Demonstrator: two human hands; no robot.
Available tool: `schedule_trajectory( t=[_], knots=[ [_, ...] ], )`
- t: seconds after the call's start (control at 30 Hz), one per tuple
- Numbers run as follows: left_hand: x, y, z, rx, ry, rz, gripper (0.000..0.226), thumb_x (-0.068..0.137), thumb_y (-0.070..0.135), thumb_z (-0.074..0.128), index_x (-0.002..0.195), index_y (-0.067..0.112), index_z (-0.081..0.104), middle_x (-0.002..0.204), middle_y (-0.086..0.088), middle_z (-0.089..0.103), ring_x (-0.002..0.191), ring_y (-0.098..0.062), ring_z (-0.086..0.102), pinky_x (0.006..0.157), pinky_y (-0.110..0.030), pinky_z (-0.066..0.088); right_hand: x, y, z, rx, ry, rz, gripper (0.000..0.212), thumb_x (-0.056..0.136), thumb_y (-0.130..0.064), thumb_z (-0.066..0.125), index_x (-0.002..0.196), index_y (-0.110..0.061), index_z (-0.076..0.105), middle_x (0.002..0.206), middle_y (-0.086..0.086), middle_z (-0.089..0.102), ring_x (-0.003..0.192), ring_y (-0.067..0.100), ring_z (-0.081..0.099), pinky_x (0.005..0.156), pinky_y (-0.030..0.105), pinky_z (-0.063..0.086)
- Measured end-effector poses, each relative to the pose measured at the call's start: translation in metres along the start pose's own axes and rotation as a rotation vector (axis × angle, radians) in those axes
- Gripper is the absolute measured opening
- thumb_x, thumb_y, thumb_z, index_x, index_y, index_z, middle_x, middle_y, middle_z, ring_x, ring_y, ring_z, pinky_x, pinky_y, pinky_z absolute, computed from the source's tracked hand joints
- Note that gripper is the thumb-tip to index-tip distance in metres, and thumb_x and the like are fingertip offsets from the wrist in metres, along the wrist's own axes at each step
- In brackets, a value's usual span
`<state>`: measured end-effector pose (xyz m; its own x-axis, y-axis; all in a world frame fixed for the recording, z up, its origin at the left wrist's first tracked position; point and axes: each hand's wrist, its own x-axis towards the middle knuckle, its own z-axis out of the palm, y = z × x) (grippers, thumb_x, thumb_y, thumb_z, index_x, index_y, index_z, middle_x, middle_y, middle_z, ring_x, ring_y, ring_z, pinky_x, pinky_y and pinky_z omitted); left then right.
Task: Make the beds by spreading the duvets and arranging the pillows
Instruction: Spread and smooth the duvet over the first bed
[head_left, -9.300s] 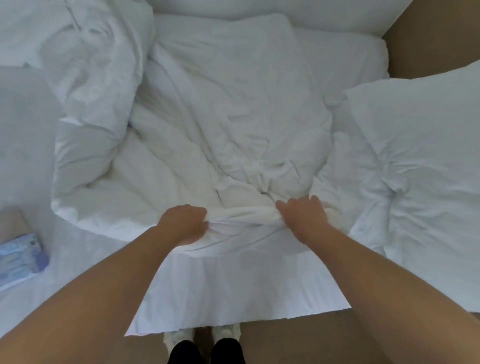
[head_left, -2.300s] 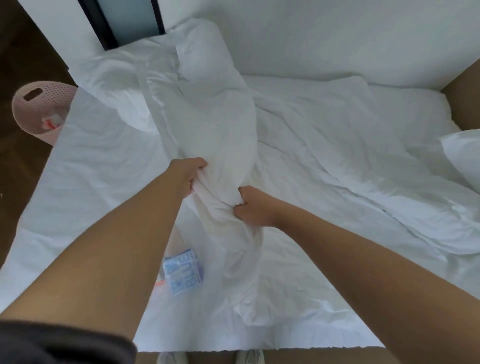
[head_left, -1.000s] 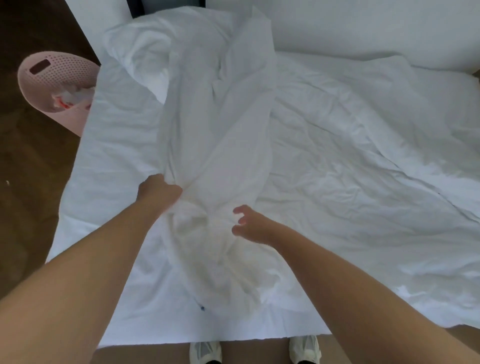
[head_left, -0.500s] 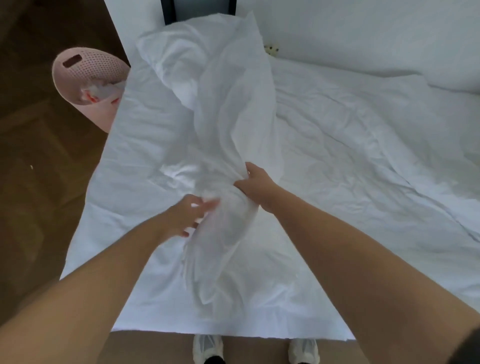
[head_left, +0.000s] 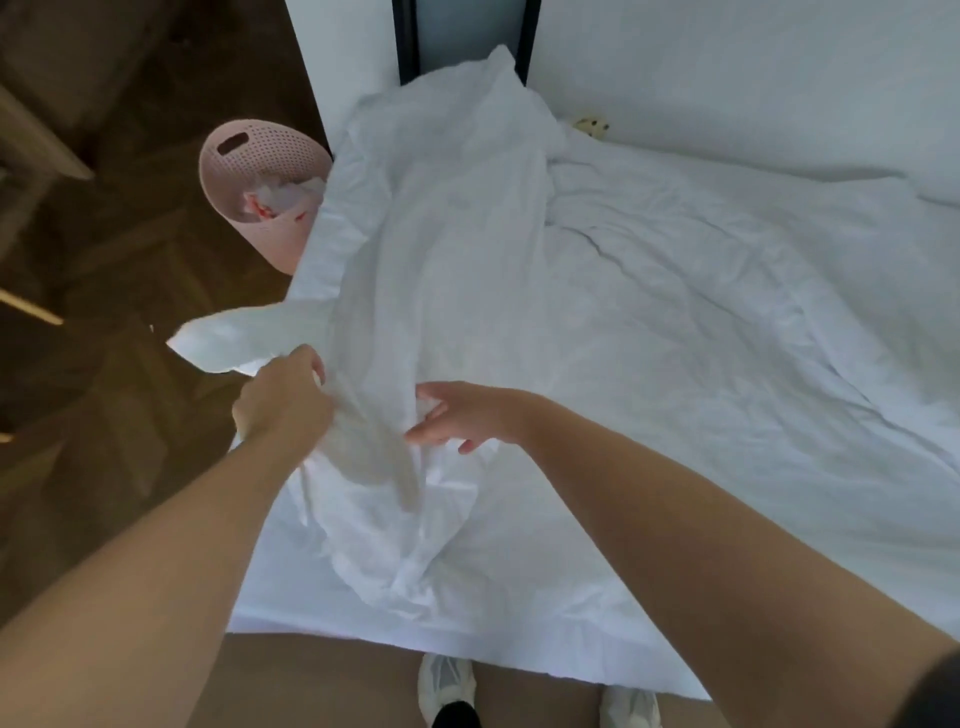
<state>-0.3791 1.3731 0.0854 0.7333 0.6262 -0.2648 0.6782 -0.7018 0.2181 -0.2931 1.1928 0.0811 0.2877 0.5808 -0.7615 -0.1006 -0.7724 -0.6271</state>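
A white duvet (head_left: 675, 322) lies rumpled across the bed, with one long fold (head_left: 447, 234) lifted and running from the far wall toward me. My left hand (head_left: 283, 400) is closed on the edge of that fold, and a corner flap (head_left: 218, 343) sticks out over the floor to the left. My right hand (head_left: 462, 415) touches the same fold just right of the left hand, fingers spread and loose. No pillow is in view.
A pink perforated basket (head_left: 260, 156) with crumpled paper inside stands on the dark wooden floor (head_left: 119, 291) by the bed's left side. A white wall (head_left: 727, 67) runs behind the bed. My white shoes (head_left: 447, 680) stand at the bed's near edge.
My left hand has moved left and gripped the fold's edge, pulling a corner out over the floor. My right hand has let go and dropped lower with spread fingers. The view shifted left.
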Motion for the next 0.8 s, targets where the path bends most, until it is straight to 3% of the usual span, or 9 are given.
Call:
schedule_trajectory(
  t=[0.13,0.23,0.33,0.4,0.57,0.67,0.8],
  knots=[
    [-0.021,-0.037,-0.007,0.485,-0.043,0.152,0.025,0.09,0.005,0.048,0.11,0.02,0.047,0.109,-0.004,0.05,0.087,-0.026,0.064,0.061,-0.03,0.046,0.006,-0.008,0.037,-0.2,-0.05,0.034,0.076,0.087,-0.037,0.066,0.15,-0.04,0.024,0.147,-0.005,0.042,0.119,0.018,0.052,0.096,0.036,0.051],
    [-0.027,-0.068,-0.007,0.656,-0.13,0.022,0.036,0.087,0.005,0.056,0.12,0.016,0.046,0.119,-0.003,0.049,0.099,-0.022,0.063,0.065,-0.029,0.047,0.012,-0.012,0.059,-0.256,-0.068,0.01,0.074,0.089,-0.035,0.063,0.151,-0.037,0.023,0.153,-0.006,0.035,0.127,0.019,0.047,0.097,0.031,0.046],
    [-0.023,-0.1,-0.009,0.762,-0.221,-0.178,0.035,0.087,0.01,0.062,0.121,0.014,0.057,0.119,-0.004,0.056,0.108,-0.021,0.06,0.079,-0.028,0.052,0.024,-0.011,0.074,-0.335,-0.075,0.006,0.074,0.09,-0.034,0.062,0.153,-0.033,0.022,0.157,-0.005,0.029,0.14,0.018,0.034,0.106,0.032,0.032],
    [-0.021,-0.118,-0.002,0.83,-0.286,-0.226,0.034,0.087,0.017,0.064,0.121,0.017,0.061,0.118,-0.003,0.059,0.109,-0.019,0.059,0.078,-0.025,0.052,0.034,-0.006,0.082,-0.356,-0.075,0.021,0.074,0.09,-0.033,0.061,0.153,-0.033,0.022,0.158,-0.004,0.028,0.142,0.018,0.031,0.11,0.033,0.028],
    [-0.018,-0.152,0.053,0.721,-0.372,-0.251,0.044,0.086,0.02,0.06,0.13,0.015,0.055,0.125,-0.007,0.044,0.112,-0.021,0.055,0.072,-0.028,0.052,0.066,0.028,0.101,-0.38,-0.034,0.059,0.076,0.09,-0.028,0.059,0.154,-0.033,0.018,0.158,-0.003,0.027,0.143,0.02,0.03,0.11,0.035,0.031],
    [-0.019,-0.161,0.095,0.598,-0.466,-0.323,0.053,0.086,0.018,0.057,0.137,0.01,0.046,0.135,-0.011,0.035,0.122,-0.032,0.05,0.088,-0.041,0.054,0.085,0.061,0.108,-0.412,-0.008,0.053,0.079,0.089,-0.028,0.059,0.155,-0.03,0.014,0.16,-0.001,0.02,0.144,0.022,0.027,0.113,0.038,0.029],
    [-0.024,-0.13,0.134,0.511,-0.535,-0.245,0.066,0.097,0.03,0.042,0.152,0.017,0.008,0.156,-0.024,0.003,0.136,-0.043,0.031,0.108,-0.047,0.038,0.088,0.099,0.109,-0.446,0.047,0.029,0.081,0.091,-0.033,0.058,0.154,-0.035,0.009,0.163,-0.008,0.004,0.149,0.026,0.011,0.116,0.048,0.022]
  ],
)
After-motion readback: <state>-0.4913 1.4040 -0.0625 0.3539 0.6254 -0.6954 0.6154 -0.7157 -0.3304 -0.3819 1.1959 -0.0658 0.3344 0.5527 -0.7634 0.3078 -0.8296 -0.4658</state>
